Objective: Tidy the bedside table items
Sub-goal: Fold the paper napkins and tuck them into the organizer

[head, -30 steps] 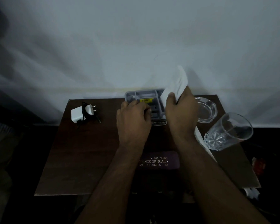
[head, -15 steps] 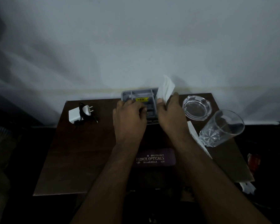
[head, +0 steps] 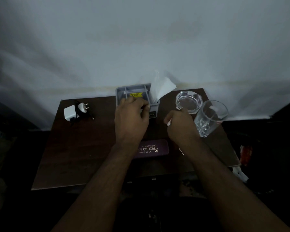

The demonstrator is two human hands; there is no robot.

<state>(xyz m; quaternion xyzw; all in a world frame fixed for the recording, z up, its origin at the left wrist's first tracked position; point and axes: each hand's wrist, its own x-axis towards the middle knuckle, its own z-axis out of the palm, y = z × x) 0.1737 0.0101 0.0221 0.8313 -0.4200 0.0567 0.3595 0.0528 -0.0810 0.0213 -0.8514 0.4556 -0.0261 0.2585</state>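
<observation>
A grey plastic organiser (head: 135, 91) with several compartments and a yellow label stands at the back of the dark wooden bedside table (head: 84, 148). A white tissue (head: 162, 88) sticks upright out of its right compartment. My left hand (head: 131, 119) grips the organiser's front wall. Just right of it, beside the glass ashtray (head: 188, 100), my right hand (head: 181, 125) is closed on a second white tissue; only a corner shows by the thumb and a scrap below the wrist. A purple spectacle case (head: 153, 149) lies between my forearms.
A white charger with plug and black cable (head: 75, 110) lies at the table's back left. A clear drinking glass (head: 209, 118) stands by the right edge, close to my right hand. A white wall rises behind the table. White and red objects show in the dark past the right edge.
My right hand pushed the tissue down into the organiser's right compartment, let go of it, and drew back to the right. It now closes on another tissue near the ashtray.
</observation>
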